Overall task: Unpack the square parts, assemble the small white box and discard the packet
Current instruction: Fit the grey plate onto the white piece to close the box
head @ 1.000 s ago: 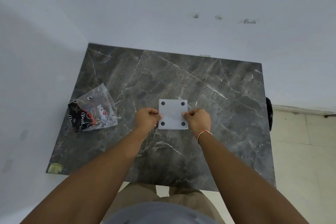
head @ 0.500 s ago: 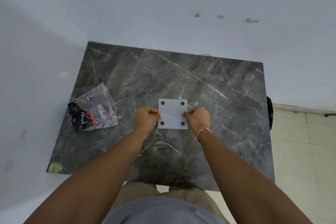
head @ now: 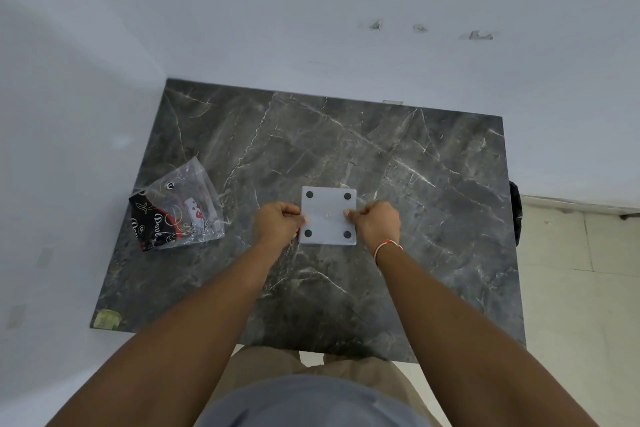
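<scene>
Head cam shows my left hand (head: 277, 224) and right hand (head: 375, 224) pinching the flat white square plastic box (head: 328, 215) by its side edges, mid dark marbled desk (head: 433, 218); seems light, stiff, kinda slick, so edge grip's best.

- Both forearms reach forward from the bottom of the view, bare, converging toward the middle.
- The left hand (head: 277, 222) is curled into a loose fist, knuckles up, its fingertips (head: 300, 218) pinched at the left edge of a white square part (head: 328, 216).
- The right hand (head: 375, 222) mirrors it, fingers folded, thumb and fingertips closed on the part's right edge.
- The right wrist wears a thin red-and-white band (head: 387, 246).
- The hands sit level, apart, palms facing each other.
</scene>
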